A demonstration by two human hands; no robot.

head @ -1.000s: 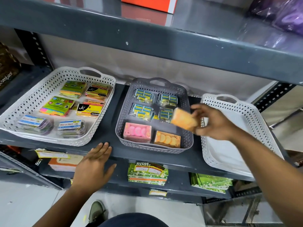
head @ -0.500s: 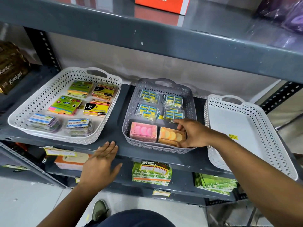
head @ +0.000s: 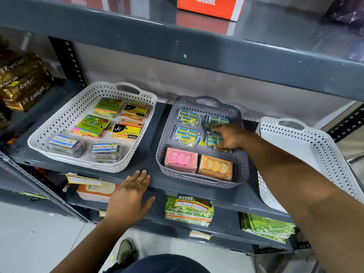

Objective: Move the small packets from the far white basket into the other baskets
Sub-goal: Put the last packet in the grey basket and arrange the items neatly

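The right white basket (head: pixel 323 154) shows only its bare bottom. At the middle stands a grey basket (head: pixel 241 174) with several blue packets at the back, a pink box (head: pixel 181 159) and an orange box (head: pixel 215 167) at the front. My right hand (head: pixel 229 136) reaches into the grey basket, thumb and fingers curled around the right-hand blue packet (head: pixel 213 138), which still lies on the basket bottom. My left hand (head: pixel 132 196) rests flat, fingers apart, on the shelf's front edge (head: pixel 157 186). The left white basket (head: pixel 59 115) holds several sticky-note pads and card packs.
An upper shelf (head: pixel 197 46) overhangs the baskets and carries an orange carton (head: pixel 208 6). Gold snack packs (head: pixel 21 81) are stacked at far left. The lower shelf holds green label sheets (head: pixel 189 209) and a box. My shoe (head: pixel 126 251) shows on the floor below.
My right hand carried the orange box from the right, set it at the grey basket's front right, let go, and moved back onto a blue packet. My left hand stayed put.
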